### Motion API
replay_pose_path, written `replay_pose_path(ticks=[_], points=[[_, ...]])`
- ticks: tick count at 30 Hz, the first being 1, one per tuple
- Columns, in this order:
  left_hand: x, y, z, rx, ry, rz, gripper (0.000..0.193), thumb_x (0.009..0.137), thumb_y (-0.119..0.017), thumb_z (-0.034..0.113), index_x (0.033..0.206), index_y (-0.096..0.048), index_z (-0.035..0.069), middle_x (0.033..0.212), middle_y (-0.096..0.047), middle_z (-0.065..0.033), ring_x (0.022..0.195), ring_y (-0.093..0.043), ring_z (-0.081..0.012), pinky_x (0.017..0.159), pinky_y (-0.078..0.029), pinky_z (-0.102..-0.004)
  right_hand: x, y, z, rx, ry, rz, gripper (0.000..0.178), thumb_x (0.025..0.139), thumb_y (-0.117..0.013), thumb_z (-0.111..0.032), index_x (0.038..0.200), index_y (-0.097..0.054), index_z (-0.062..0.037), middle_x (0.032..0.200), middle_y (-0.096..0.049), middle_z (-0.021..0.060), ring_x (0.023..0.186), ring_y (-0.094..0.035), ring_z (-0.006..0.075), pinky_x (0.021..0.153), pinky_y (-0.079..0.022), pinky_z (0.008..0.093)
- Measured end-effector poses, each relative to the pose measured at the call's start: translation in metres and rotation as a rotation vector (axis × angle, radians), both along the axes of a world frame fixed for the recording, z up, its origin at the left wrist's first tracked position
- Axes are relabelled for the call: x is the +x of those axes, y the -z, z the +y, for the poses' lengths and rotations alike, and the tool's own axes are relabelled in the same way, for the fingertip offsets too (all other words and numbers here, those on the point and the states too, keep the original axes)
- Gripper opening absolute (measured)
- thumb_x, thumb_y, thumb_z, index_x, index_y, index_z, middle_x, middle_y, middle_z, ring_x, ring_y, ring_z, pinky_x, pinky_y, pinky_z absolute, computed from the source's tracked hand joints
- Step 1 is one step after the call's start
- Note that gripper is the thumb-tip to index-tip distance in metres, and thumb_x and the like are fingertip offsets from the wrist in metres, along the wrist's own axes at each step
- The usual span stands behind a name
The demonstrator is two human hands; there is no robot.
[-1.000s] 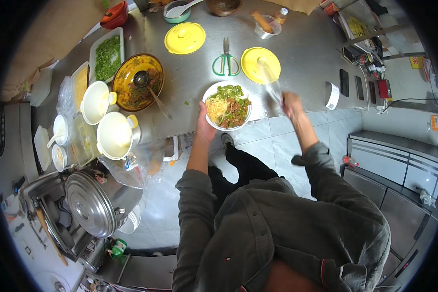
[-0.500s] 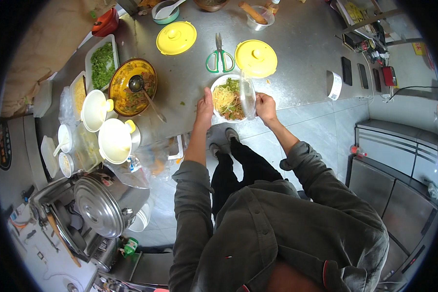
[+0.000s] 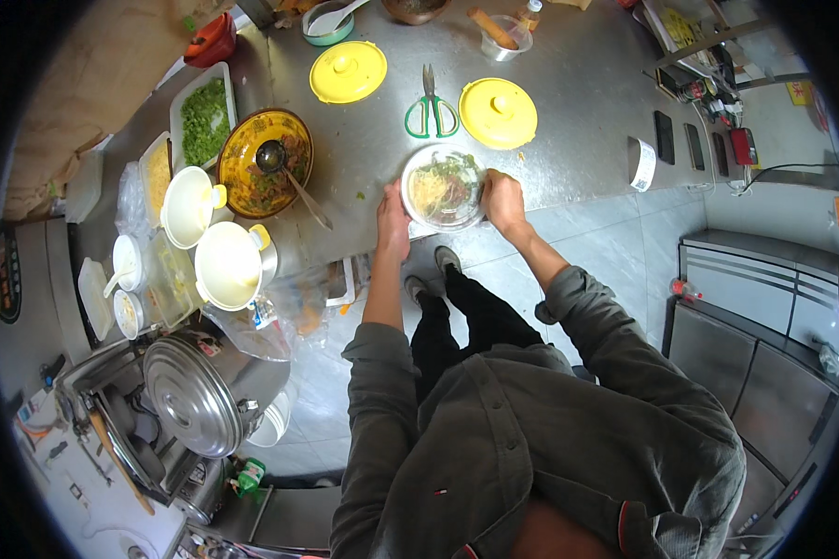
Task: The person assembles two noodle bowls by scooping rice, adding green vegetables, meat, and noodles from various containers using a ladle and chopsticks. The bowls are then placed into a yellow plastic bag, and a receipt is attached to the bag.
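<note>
A round white takeout bowl (image 3: 406, 197) of noodles with minced topping and chopped greens is near the table's front edge. Over its top lies a transparent plastic lid (image 3: 446, 184), the food showing hazily through it. My left hand (image 3: 392, 224) is wrapped round the bowl's left side. At the right, my right hand (image 3: 504, 202) pinches the lid's edge, its fingertips partly hidden. Whether the rim is fully pressed down I cannot tell. Just beyond the bowl lie green-handled scissors (image 3: 431, 114) and a yellow lid (image 3: 498, 114).
Another yellow lid (image 3: 348, 72) lies farther left. A yellow-brown bowl (image 3: 228, 177) of meat topping holds a ladle; beside it are a tray of chopped greens (image 3: 205, 126) and two cream pots (image 3: 228, 265). A big lidded steel pot (image 3: 191, 396) stands at lower left. Phones (image 3: 664, 137) lie at right.
The transparent lid, tilted upright at the bowl's right side before, now lies flat across the top. My right hand has shifted slightly left with it; my left hand still holds the bowl.
</note>
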State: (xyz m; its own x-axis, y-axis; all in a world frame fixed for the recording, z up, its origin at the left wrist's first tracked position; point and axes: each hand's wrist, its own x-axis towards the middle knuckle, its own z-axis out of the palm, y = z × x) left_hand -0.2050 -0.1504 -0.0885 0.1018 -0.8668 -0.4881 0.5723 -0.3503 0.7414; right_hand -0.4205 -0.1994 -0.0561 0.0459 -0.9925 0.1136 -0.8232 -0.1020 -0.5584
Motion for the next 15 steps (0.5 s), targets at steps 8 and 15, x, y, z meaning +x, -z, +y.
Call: replay_pose_path(ticks=[8, 15], points=[[-0.033, 0.008, 0.01, -0.077, -0.295, -0.747, 0.034, 0.103, -0.055, 0.022, 0.128, -0.064, -0.001, 0.107, -0.065, -0.015, 0.097, -0.062, -0.0237, 0.086, -0.05, -0.0357, 0.002, -0.007, 0.01, 0.05, 0.009, -0.084, 0.009, 0.086, -0.055, -0.001, 0.079, -0.062, 0.0005, 0.082, -0.066, 0.0268, 0.078, -0.064, 0.0475, 0.07, -0.051, 0.0525], [-0.076, -0.028, 0.038, 0.064, -0.593, -1.143, 0.046, 0.104, -0.044, 0.026, 0.137, -0.042, -0.007, 0.128, -0.05, -0.0261, 0.122, -0.043, -0.0393, 0.105, -0.031, -0.0495, 0.01, -0.057, -0.037, 0.004, -0.354, 0.01, 0.042, 0.099, -0.052, -0.025, 0.134, -0.058, -0.0033, 0.127, -0.064, 0.0207, 0.114, -0.062, 0.038, 0.098, -0.05, 0.0446]])
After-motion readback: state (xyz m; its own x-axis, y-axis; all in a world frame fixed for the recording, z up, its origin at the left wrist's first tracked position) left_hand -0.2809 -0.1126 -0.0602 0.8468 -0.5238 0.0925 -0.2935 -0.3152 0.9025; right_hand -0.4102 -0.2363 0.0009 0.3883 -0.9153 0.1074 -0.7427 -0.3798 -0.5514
